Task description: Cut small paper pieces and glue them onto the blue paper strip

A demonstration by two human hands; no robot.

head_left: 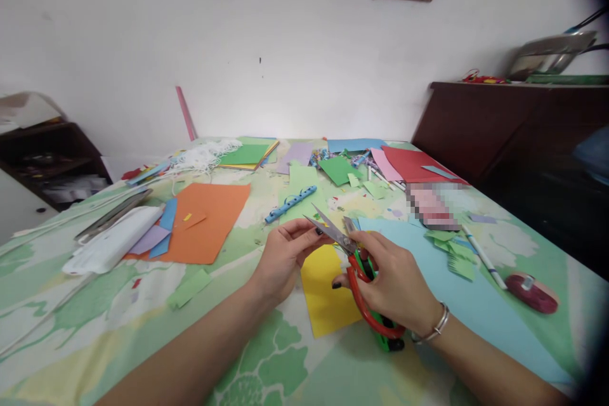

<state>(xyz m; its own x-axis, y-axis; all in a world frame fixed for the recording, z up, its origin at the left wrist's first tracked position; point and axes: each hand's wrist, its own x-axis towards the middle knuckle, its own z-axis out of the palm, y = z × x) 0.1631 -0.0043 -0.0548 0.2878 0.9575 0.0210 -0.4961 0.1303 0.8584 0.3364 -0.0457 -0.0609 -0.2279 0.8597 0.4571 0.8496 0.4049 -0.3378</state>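
Note:
My right hand (387,266) is wrapped round red-handled scissors (364,304), whose blades are apart and point up and left. A green utility knife (380,323) is in the same hand, with its blade beside the scissors. The thumb and fingers of my left hand (288,250) are pinched together near the scissor tips. Something small and yellow shows there, too small to make out. Below both hands a yellow paper sheet (326,295) lies on the table, partly covered by my right hand and the scissors.
Orange paper (214,222) and a white power strip (114,238) lie left. A blue flute-like stick (291,204) is ahead. Light blue paper (457,285), green scraps (460,263), a marker (484,257) and a dark red oval object (531,292) lie right.

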